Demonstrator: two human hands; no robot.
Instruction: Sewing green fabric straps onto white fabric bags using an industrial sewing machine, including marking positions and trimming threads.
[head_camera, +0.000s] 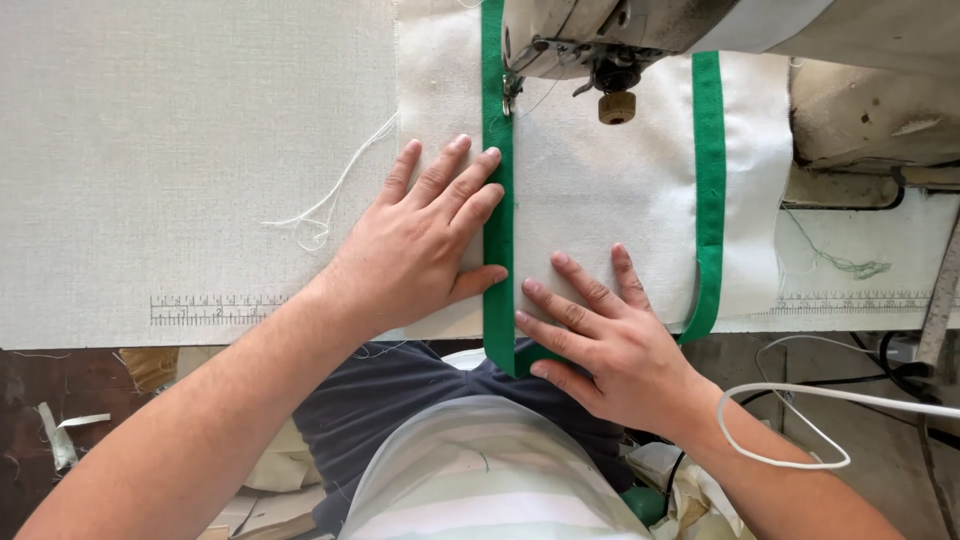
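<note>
A white woven cloth (600, 200) lies flat on a pale bench (150, 150), running from the near edge away under a sewing machine (600, 40) at the far side. Two bright green bands are laid along it: one band (497, 180) down the middle-left, passing under the machine's foot, and another (708, 180) near the cloth's right edge. The near end of the left band hangs off the bench edge.

The left hand (420, 250) lies flat with fingers spread, pressing the cloth just left of the green band (its fingertips touch the band). The right hand (610, 340) is also flat and unclenched, pressing the cloth just right of the same band, near the bench edge. Neither grips anything.

A loose white thread (330, 200) trails on the bench to the left. A printed ruler (210, 308) marks the near bench edge.
</note>
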